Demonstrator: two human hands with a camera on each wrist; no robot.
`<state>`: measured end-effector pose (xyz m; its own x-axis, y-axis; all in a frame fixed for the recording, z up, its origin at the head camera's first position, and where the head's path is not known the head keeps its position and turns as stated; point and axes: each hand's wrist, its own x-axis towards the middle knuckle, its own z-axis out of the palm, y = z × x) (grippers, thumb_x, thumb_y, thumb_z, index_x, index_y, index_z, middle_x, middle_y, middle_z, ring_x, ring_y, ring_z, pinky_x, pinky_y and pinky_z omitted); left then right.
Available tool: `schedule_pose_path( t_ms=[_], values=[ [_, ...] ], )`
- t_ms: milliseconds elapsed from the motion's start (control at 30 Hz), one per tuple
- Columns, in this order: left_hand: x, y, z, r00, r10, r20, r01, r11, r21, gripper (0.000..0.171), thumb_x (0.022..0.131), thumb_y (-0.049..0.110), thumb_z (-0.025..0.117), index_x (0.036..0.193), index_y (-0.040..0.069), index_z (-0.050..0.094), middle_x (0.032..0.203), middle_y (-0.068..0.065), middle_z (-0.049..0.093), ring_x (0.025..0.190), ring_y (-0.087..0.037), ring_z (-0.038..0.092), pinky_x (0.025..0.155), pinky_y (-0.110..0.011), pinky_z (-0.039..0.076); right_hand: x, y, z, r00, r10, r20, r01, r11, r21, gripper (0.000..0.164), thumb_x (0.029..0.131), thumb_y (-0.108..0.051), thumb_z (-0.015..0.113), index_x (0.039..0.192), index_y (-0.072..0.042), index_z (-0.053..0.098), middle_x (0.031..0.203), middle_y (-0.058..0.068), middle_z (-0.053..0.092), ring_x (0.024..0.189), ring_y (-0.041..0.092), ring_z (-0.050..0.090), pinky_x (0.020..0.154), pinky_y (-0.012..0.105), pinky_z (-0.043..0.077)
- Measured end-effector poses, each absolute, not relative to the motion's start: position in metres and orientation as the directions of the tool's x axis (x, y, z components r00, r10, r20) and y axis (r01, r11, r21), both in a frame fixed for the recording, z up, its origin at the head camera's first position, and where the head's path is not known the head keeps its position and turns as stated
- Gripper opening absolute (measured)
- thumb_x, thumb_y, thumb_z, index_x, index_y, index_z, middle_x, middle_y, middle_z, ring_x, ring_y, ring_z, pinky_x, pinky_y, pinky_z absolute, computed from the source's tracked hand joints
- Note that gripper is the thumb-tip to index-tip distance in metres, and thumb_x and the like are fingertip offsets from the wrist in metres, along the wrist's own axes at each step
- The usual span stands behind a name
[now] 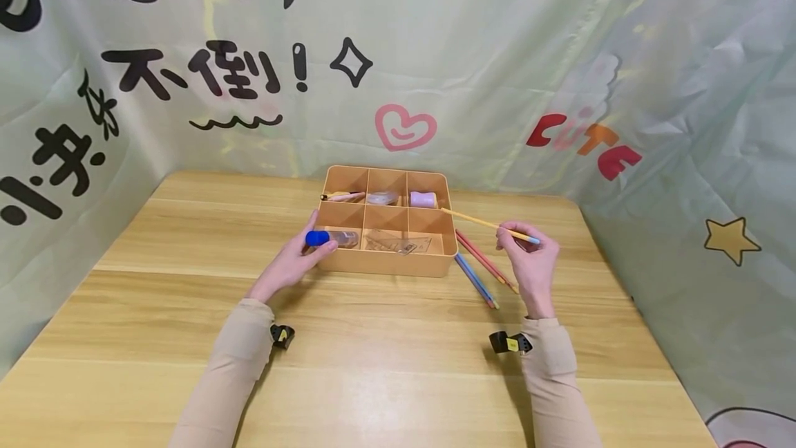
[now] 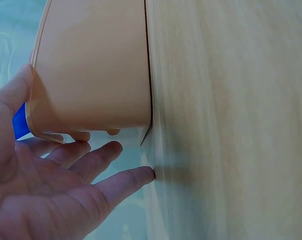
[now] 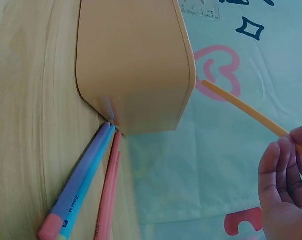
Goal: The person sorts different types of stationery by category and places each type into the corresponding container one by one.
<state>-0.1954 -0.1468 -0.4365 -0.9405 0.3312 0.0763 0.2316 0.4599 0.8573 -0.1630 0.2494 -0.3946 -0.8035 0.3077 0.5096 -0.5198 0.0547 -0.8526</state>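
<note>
A tan six-compartment organizer box (image 1: 382,265) stands near the table's back. My left hand (image 1: 292,258) holds its left front corner, with the thumb at the rim by a blue-capped clear bottle (image 1: 342,238) and the fingers along the side. My right hand (image 1: 536,261) pinches a yellow marker pen (image 1: 475,220) near its blue end. The pen's other tip points at the box's right rim, above the table. Inside the box are pencils (image 1: 345,196), a purple roll-like thing (image 1: 423,200), a pale translucent thing (image 1: 382,198) and clear rulers (image 1: 398,244) across the front compartments.
Blue and purple marker pens (image 3: 83,182) and red marker pens (image 3: 109,192) lie on the wooden table (image 1: 385,365) against the box's right side. A printed cloth (image 1: 485,75) hangs behind the table and on both sides.
</note>
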Motion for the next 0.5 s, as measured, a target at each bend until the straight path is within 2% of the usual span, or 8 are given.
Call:
schedule_pose_path(
  t_ms=[300, 500],
  values=[
    [-0.195, -0.146, -0.437, -0.943, 0.327, 0.069, 0.224, 0.466, 0.856, 0.086, 0.096, 0.044, 0.053, 0.155, 0.012, 0.0, 0.147, -0.035, 0.028, 0.129, -0.043, 0.036, 0.108, -0.054, 0.032, -0.163, 0.245, -0.395, -0.857, 0.245, 0.453, -0.408, 0.216, -0.887, 0.013, 0.083, 0.0, 0.07, 0.087, 0.012, 0.069, 0.07, 0.005, 0.066, 0.058, 0.027, 0.062, 0.054, 0.014, 0.054],
    [-0.194, -0.146, -0.436, -0.942, 0.327, 0.068, 0.224, 0.468, 0.855, 0.086, 0.096, 0.043, 0.053, 0.155, 0.012, -0.001, 0.147, -0.035, 0.028, 0.129, -0.043, 0.037, 0.108, -0.053, 0.032, -0.153, 0.235, -0.382, -0.883, 0.212, 0.42, -0.357, 0.28, -0.891, 0.013, 0.084, 0.002, 0.068, 0.089, 0.014, 0.068, 0.073, 0.012, 0.066, 0.058, 0.01, 0.063, 0.056, 0.013, 0.053]
  ],
)
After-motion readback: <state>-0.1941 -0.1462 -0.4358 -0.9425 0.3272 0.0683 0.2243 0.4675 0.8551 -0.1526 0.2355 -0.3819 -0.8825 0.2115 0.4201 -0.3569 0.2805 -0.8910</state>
